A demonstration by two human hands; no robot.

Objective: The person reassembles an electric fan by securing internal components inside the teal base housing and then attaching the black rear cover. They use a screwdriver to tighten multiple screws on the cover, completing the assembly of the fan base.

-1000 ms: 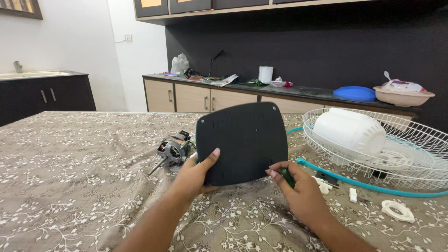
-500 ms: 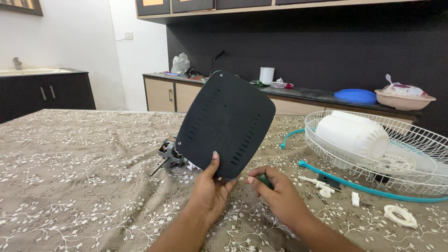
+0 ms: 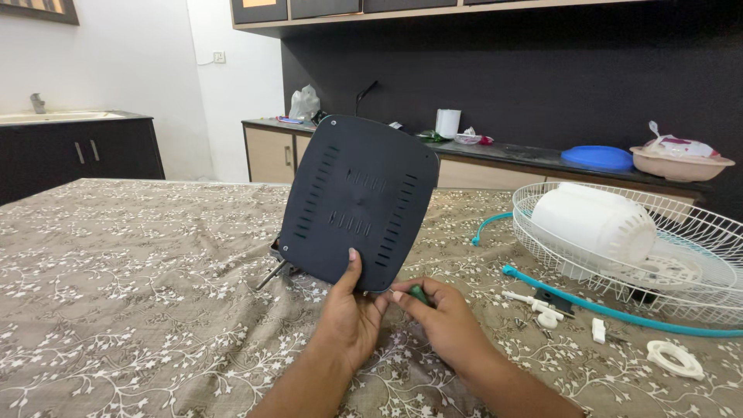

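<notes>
The left hand (image 3: pixel 350 313) pinches the bottom edge of one black slotted plate (image 3: pixel 358 201), thumb pressed on its face, holding it upright above the flowered tablecloth (image 3: pixel 139 294). Just beside it, the right hand (image 3: pixel 441 317) is curled around one green-handled tool (image 3: pixel 420 294) (only the handle shows). To the right lie three small white plastic parts, one white wire fan guard (image 3: pixel 696 255) and one white motor cover (image 3: pixel 592 220). On the far counter stand one white roll (image 3: pixel 446 122), one blue lid (image 3: pixel 597 157) and one beige bowl (image 3: pixel 681 164)

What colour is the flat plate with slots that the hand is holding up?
The slotted plate is dark, nearly black, held by the left hand; the head view shows it.
</notes>
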